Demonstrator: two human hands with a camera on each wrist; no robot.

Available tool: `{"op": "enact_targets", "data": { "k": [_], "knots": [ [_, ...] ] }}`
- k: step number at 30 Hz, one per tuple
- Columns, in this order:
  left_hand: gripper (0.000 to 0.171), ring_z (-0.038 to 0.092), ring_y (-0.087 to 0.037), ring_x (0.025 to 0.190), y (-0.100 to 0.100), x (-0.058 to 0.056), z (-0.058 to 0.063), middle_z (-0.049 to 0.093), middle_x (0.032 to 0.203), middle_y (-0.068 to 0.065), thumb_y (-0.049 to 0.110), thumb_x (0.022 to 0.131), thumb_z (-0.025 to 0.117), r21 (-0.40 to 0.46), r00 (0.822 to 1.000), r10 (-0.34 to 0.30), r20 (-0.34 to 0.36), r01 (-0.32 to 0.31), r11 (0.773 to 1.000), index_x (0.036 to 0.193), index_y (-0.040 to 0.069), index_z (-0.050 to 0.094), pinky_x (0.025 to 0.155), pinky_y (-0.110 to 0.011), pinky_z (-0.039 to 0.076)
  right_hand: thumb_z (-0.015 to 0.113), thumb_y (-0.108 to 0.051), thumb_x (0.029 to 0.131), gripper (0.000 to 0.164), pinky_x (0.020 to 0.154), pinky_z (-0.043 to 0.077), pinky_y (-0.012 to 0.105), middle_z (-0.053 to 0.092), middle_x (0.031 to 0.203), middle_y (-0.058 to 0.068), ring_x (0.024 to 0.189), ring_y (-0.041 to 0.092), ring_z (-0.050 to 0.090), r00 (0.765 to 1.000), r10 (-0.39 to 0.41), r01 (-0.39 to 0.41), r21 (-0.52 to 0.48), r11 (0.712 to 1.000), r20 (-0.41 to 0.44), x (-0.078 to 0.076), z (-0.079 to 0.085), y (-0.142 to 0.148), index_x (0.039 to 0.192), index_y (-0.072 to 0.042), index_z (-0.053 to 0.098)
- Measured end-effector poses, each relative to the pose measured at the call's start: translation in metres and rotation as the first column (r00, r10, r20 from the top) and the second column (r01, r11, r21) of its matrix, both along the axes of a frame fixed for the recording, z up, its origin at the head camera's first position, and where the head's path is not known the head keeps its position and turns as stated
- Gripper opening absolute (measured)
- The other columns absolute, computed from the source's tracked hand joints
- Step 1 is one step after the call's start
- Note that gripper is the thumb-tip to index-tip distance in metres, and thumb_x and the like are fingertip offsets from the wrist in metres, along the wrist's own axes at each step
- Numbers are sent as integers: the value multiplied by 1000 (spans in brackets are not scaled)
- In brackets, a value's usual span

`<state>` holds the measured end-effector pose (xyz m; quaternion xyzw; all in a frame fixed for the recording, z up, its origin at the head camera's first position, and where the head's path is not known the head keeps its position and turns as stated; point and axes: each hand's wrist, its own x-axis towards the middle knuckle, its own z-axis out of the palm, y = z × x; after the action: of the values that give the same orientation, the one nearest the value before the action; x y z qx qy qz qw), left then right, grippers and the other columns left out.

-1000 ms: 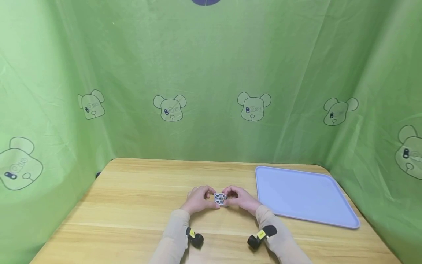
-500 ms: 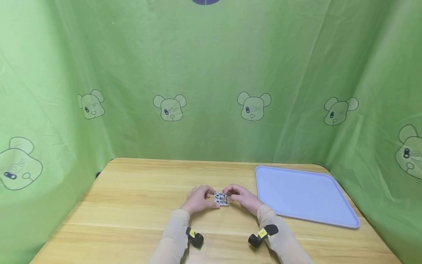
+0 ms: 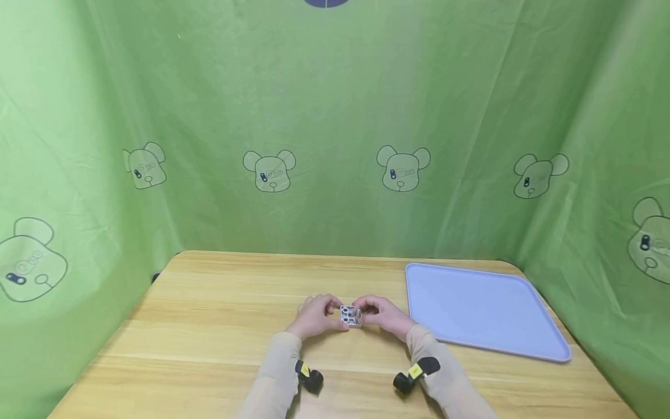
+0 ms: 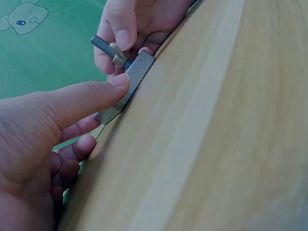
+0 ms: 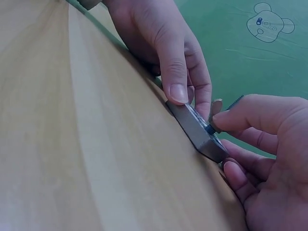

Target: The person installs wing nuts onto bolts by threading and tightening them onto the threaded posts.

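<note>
A square metal block (image 3: 348,315) with round holes in its top face lies flat on the wooden table. From it rises a threaded bolt (image 4: 100,44), which carries a wing nut (image 4: 117,54). My left hand (image 3: 313,318) grips the block's left side, thumb on the near edge and fingers behind. At the right side, my right hand (image 3: 384,317) has its thumb and fingers at the wing nut (image 5: 217,107), pinching it; the thumb partly covers it in the right wrist view. The bolt's lower end is hidden.
A pale blue tray (image 3: 481,311) lies at the right of the wooden table (image 3: 220,326). Green curtains (image 3: 335,215) printed with bear heads stand behind and at both sides. Each sleeve carries a black wrist camera (image 3: 312,381).
My right fingers drew back slightly to the right half a second ago, baring more of the block, then came back left to the wing nut. The left hand and block have stayed put.
</note>
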<state>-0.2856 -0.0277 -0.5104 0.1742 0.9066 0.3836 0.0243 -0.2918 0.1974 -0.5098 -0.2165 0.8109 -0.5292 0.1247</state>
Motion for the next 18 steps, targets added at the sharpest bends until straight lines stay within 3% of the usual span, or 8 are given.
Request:
{"op": "enact_targets", "data": {
  "k": [7, 13, 18],
  "knots": [
    [53, 43, -12, 82, 1, 1, 1, 57, 87, 7, 42, 67, 85, -4, 1000, 2, -2, -2, 1000, 112, 20, 66, 82, -33, 30, 72, -12, 81, 21, 91, 41, 33, 61, 124, 18, 101, 17, 54, 1000, -23, 23, 17, 1000, -8, -1, -2, -1, 96, -1, 65],
    [52, 43, -13, 82, 1, 1, 2, 58, 87, 5, 42, 68, 85, -1, 1000, 2, 5, -2, 1000, 112, 19, 66, 83, -34, 30, 75, -13, 80, 22, 87, 43, 25, 62, 119, 17, 97, 13, 56, 998, -48, 49, 35, 998, -32, -3, -5, -2, 93, -1, 61],
    [52, 43, -13, 81, 0, 1, 1, 58, 87, 4, 42, 68, 85, 2, 1000, 2, 0, -2, 1000, 111, 19, 67, 82, -35, 30, 72, -15, 82, 25, 89, 42, 26, 62, 119, 18, 100, 13, 55, 999, -32, 33, 18, 999, -34, -3, -4, -1, 99, 0, 59]
  ]
}}
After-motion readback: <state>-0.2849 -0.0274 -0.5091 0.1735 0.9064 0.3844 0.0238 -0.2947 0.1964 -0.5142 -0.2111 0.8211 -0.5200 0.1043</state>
